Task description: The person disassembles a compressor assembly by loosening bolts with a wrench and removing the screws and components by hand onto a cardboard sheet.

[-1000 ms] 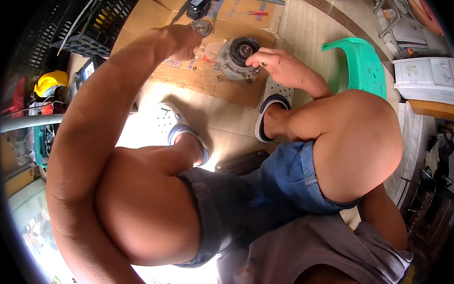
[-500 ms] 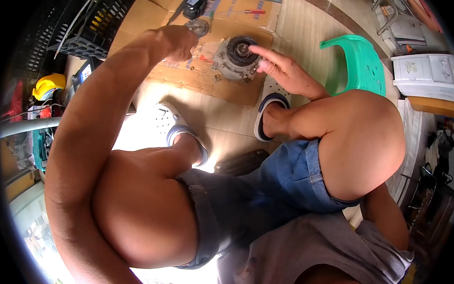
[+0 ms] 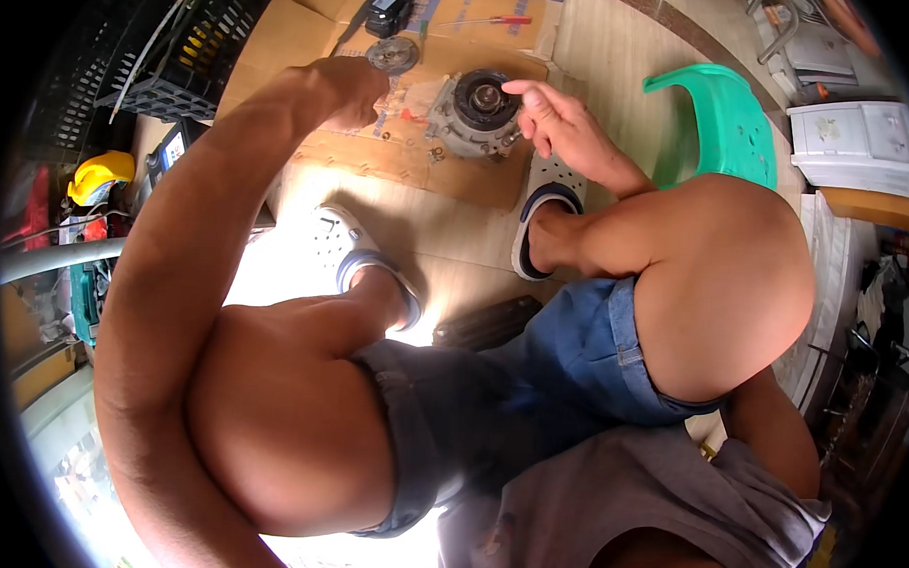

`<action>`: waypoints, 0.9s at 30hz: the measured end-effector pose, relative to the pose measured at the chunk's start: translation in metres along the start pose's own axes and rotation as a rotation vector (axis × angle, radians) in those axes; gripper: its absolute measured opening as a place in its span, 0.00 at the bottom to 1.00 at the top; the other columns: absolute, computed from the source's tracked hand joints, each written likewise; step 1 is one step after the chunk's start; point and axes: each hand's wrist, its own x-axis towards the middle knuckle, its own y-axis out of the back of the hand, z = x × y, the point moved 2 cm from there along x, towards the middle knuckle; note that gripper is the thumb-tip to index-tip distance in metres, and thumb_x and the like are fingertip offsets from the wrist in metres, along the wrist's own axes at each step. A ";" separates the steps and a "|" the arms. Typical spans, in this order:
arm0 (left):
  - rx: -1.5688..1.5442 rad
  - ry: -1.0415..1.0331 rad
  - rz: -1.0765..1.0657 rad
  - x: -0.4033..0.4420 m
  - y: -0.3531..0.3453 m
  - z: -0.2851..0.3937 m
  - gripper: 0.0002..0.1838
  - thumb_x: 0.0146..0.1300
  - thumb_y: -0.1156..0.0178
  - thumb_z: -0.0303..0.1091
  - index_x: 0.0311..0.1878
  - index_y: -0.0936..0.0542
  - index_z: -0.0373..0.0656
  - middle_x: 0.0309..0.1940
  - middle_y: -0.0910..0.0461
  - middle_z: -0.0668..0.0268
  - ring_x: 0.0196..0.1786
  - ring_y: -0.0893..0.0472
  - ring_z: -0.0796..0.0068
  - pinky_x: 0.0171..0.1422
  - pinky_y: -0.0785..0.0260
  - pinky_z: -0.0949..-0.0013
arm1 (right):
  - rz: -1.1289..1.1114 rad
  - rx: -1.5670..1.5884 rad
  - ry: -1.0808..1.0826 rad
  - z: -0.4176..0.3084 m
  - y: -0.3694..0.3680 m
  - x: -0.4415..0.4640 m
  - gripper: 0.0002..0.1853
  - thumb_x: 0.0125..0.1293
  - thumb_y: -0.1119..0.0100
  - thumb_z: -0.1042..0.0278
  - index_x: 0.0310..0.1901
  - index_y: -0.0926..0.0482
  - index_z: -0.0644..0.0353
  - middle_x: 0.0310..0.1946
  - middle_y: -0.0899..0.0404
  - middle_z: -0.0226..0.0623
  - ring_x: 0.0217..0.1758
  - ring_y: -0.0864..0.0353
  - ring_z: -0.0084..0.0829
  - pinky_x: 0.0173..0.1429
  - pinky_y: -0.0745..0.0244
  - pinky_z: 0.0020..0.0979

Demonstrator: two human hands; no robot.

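Observation:
A grey metal housing (image 3: 460, 134) with a black ring (image 3: 486, 100) and a round metal centre lies on flattened cardboard (image 3: 399, 167). From the right, my right hand (image 3: 565, 133) reaches to the ring, index finger stretched toward its edge, the other fingers loosely curled and nothing seen in them. My left hand (image 3: 351, 92) is closed over the cardboard, left of the housing; whatever it may hold is hidden. Just beyond it lies a round metal disc (image 3: 392, 55). Small loose parts lie between my left hand and the housing.
A black tool (image 3: 391, 9) and a red-handled screwdriver (image 3: 509, 21) lie at the cardboard's far side. A green plastic stool (image 3: 726, 118) stands right. Black crates (image 3: 197, 50) are at left, a white drawer unit (image 3: 860, 148) at far right. My feet flank the cardboard's near edge.
My right hand has loosened from a pinch at the ring's edge, and its index finger now extends. My left hand has shifted slightly left, staying closed, and more of the disc shows.

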 end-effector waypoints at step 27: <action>0.018 0.054 -0.026 -0.011 0.011 0.008 0.21 0.71 0.43 0.41 0.63 0.23 0.43 0.57 0.18 0.55 0.60 0.19 0.55 0.63 0.26 0.60 | 0.045 0.393 -0.027 0.014 -0.001 -0.001 0.22 0.78 0.48 0.51 0.57 0.22 0.64 0.39 0.20 0.36 0.35 0.22 0.22 0.41 0.24 0.25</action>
